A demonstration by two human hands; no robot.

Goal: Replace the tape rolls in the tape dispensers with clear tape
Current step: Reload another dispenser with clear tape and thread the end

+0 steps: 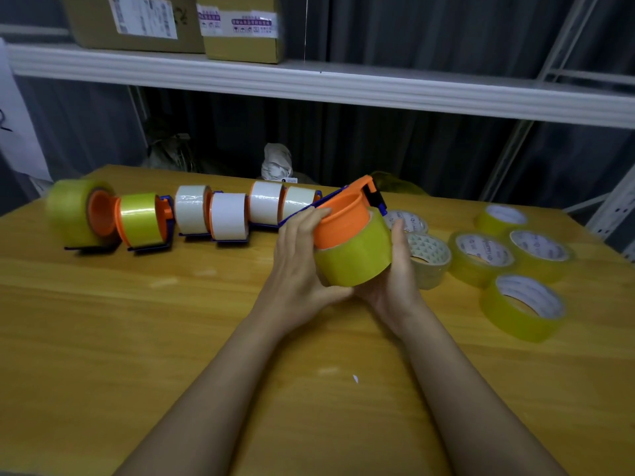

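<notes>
Seating is in progress above the bench (171,321): the clear tape roll (354,257) is cupped by the right hand (395,269) — the orange dispenser hub (343,218) is gripped by the left hand (299,262), opposing pressure aligning both.

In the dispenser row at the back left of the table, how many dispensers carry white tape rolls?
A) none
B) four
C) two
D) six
B: four white rolls stand in the row on the table, right of the two dispensers already loaded with clear yellowish rolls.
</notes>
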